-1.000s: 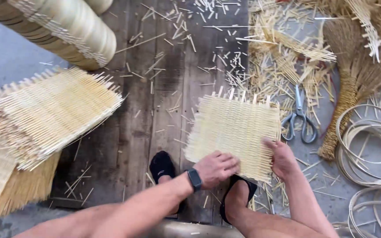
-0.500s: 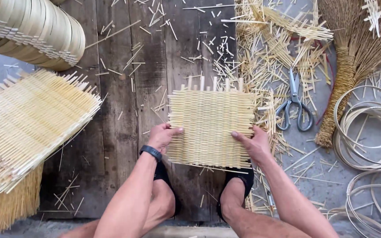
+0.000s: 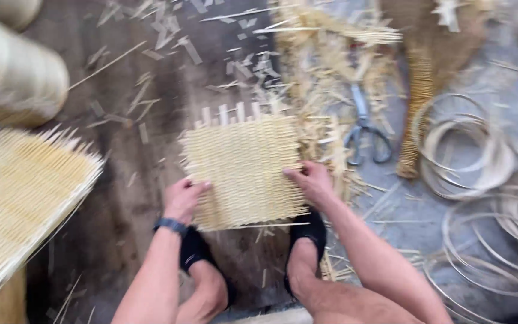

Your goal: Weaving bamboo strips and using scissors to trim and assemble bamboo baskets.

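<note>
A square woven bamboo mat (image 3: 244,168) lies on the dark wooden floor between my feet in black shoes. My left hand (image 3: 182,199), with a dark watch on its wrist, grips the mat's lower left edge. My right hand (image 3: 310,182) holds the mat's right edge, fingers on top of the weave. Loose strip ends stick out along the mat's top edge. The picture is blurred by motion.
A stack of finished woven mats (image 3: 22,198) lies at the left, with rolled mats (image 3: 13,75) behind it. Scissors (image 3: 364,129) rest on cut bamboo scraps (image 3: 319,66) at the right. A straw broom (image 3: 424,90) and coiled bamboo hoops (image 3: 475,168) lie further right.
My left hand went from the mat's lower middle to its left edge, my right to its right edge. Both hands now hold the mat, which has turned slightly.
</note>
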